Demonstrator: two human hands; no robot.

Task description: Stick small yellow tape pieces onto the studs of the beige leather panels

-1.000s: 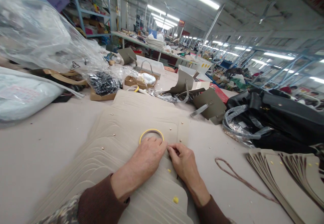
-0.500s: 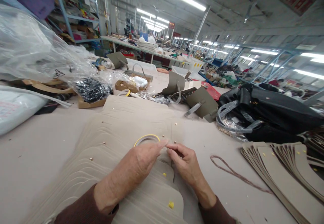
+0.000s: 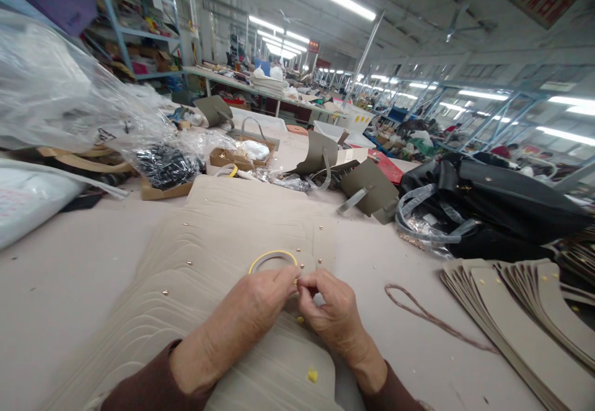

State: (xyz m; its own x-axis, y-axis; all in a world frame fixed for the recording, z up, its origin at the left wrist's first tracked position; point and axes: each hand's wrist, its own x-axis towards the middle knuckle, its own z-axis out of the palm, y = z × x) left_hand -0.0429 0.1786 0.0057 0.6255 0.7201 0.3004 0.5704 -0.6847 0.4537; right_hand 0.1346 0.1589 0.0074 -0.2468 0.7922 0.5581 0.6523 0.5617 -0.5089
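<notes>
Closed together now, my left hand (image 3: 260,302) and right hand (image 3: 332,315) pinch a yellow scrap (image 3: 296,282), tape ring (image 3: 274,251) just beyond the left.

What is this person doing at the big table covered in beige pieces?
A person in brown sleeves is working over a fanned stack of beige cut panels with small metal studs, spread on the pale table. The left hand rests on the top panel just below a thin yellow ring. Its fingertips meet the right hand, whose thumb and forefinger pinch something too small to make out. A second fan of beige panels lies off to the right.
</notes>
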